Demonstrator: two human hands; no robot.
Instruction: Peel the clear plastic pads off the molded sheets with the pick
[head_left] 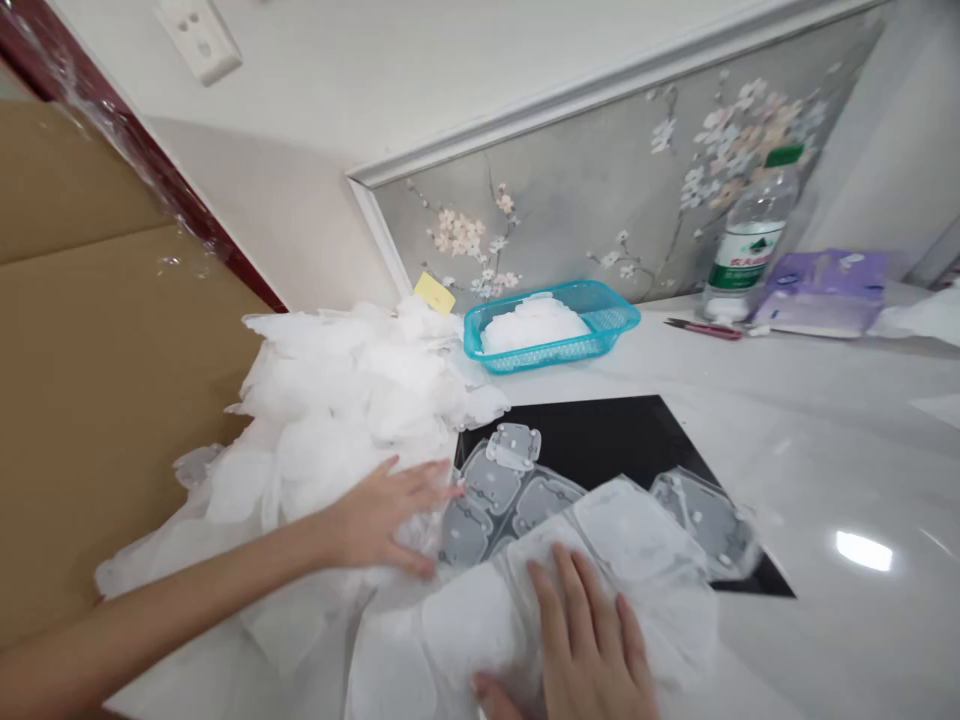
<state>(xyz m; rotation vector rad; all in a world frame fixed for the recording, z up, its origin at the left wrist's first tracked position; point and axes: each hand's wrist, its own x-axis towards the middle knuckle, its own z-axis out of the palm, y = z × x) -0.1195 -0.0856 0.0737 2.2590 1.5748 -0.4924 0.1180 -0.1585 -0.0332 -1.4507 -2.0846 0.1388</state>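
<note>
My left hand [386, 515] lies flat, fingers stretched out, on the edge of a large heap of thin white translucent pieces [337, 400] at the left of the table. My right hand [585, 640] rests palm down, fingers spread, on a second pile of the same white pieces [637, 540] near the front edge. Between the hands, several clear plastic pieces [495, 485] lie on a black square mat [600, 440]. More clear pieces [705, 520] sit at the mat's right side.
A turquoise basket [607, 310] holding white pieces stands behind the mat. A water bottle [746, 235], a purple tissue pack [825, 290] and a red pen-like tool [705, 328] are at the back right. Brown cardboard [90, 350] stands at the left. The white table [862, 450] is glossy.
</note>
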